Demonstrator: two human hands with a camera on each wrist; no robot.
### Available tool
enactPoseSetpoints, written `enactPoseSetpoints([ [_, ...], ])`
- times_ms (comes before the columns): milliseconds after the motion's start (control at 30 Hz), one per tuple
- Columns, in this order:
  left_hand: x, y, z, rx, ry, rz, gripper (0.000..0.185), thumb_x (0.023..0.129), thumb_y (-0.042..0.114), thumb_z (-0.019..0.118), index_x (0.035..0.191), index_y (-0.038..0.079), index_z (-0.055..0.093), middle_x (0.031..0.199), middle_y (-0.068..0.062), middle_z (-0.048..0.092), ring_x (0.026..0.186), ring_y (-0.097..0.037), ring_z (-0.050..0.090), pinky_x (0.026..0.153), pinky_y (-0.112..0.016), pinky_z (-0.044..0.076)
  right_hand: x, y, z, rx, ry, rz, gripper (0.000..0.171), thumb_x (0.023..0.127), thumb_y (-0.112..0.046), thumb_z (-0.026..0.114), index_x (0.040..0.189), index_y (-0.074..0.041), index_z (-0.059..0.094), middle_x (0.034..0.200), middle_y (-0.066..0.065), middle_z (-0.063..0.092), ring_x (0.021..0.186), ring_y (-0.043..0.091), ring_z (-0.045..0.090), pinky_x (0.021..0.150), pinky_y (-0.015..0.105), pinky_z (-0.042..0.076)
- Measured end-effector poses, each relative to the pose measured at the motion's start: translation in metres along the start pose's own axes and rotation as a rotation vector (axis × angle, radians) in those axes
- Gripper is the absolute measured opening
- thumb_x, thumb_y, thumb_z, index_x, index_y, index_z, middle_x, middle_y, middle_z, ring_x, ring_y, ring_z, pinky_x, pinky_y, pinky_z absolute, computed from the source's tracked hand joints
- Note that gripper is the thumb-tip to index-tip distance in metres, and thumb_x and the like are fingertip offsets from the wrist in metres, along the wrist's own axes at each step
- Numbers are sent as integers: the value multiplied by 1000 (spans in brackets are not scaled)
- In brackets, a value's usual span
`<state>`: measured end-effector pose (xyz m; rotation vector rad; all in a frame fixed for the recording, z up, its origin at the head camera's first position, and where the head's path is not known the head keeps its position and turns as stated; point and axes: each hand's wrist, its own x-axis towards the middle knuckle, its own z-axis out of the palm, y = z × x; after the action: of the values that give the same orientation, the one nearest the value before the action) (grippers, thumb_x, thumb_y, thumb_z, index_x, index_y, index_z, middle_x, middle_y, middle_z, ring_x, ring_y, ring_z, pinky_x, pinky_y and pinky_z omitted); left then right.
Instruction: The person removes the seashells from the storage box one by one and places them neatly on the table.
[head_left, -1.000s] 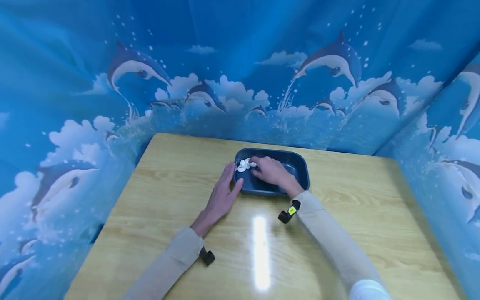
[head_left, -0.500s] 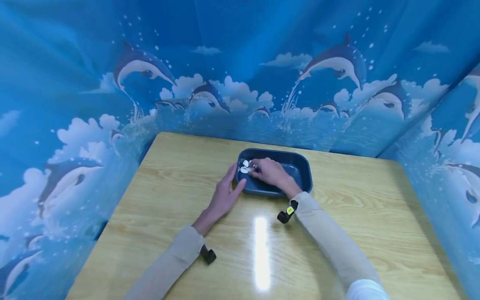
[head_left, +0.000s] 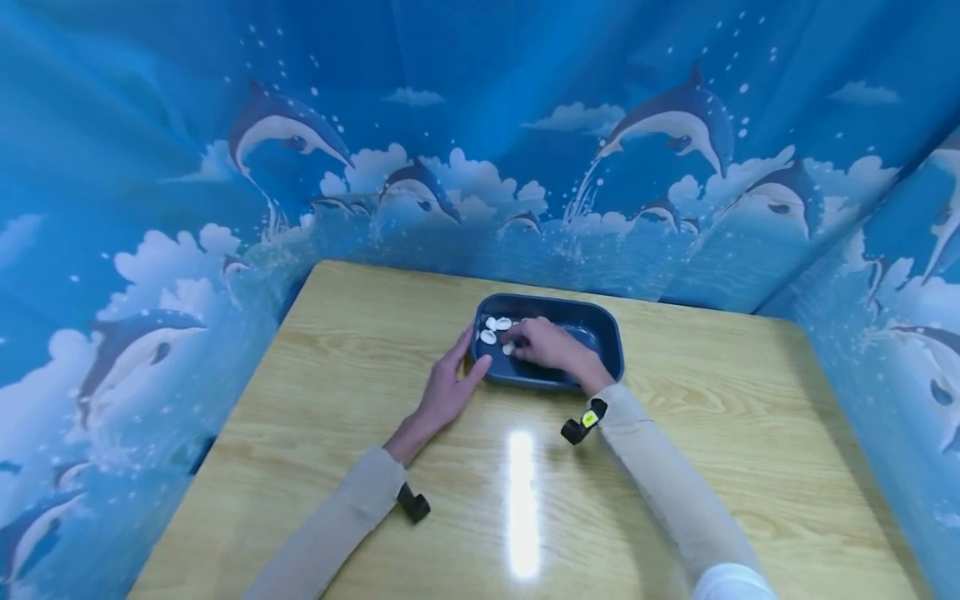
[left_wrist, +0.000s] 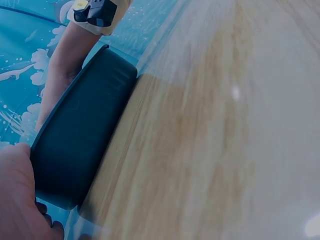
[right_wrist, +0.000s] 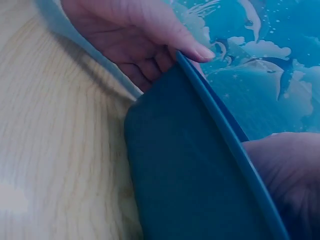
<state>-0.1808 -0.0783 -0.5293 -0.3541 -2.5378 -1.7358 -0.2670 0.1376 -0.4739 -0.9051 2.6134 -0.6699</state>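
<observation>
A dark blue tray [head_left: 609, 335] stands on the wooden table [head_left: 337, 367] near its far edge. Several small white pieces [head_left: 495, 326] lie in the tray's far left corner. My right hand [head_left: 543, 343] reaches into the tray with curled fingers and pinches one white piece [head_left: 508, 348] at its fingertips. My left hand [head_left: 447, 387] rests on the table against the tray's left near corner, fingers along the outer wall. In the right wrist view the left hand [right_wrist: 135, 30] has its thumb on the rim of the tray [right_wrist: 175, 165]. In the left wrist view the tray's wall [left_wrist: 80, 135] fills the left.
A blue dolphin-print curtain [head_left: 480, 167] closes the table in at the back and on both sides. A bright lamp reflection [head_left: 522, 500] lies on the tabletop between my forearms. Black camera mounts [head_left: 583, 423] sit on both wrists.
The right hand has drawn back a little from the white pile towards me with one piece at its fingertips. The pieces lie more spread. The left hand has stayed at the tray.
</observation>
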Motion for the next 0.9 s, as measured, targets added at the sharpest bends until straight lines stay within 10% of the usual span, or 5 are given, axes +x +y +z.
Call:
enactPoseSetpoints([
  [533,0,-6,-1,-55,-25,-60,73,104,37,66,164,17,30,169,-1,30,156,-18,28,128,-42,26,1,7,10,52,22,-32,24,100,-12,71,122,-4,73,79,2,64,62,11,52,57,26,43],
  [900,-1,-3,-4,-44,-29,-91,82,99,51,68,162,10,33,166,-9,36,154,-24,33,127,-43,29,-3,6,7,77,-13,-16,29,100,-13,71,128,-4,71,79,0,67,62,11,54,57,26,46],
])
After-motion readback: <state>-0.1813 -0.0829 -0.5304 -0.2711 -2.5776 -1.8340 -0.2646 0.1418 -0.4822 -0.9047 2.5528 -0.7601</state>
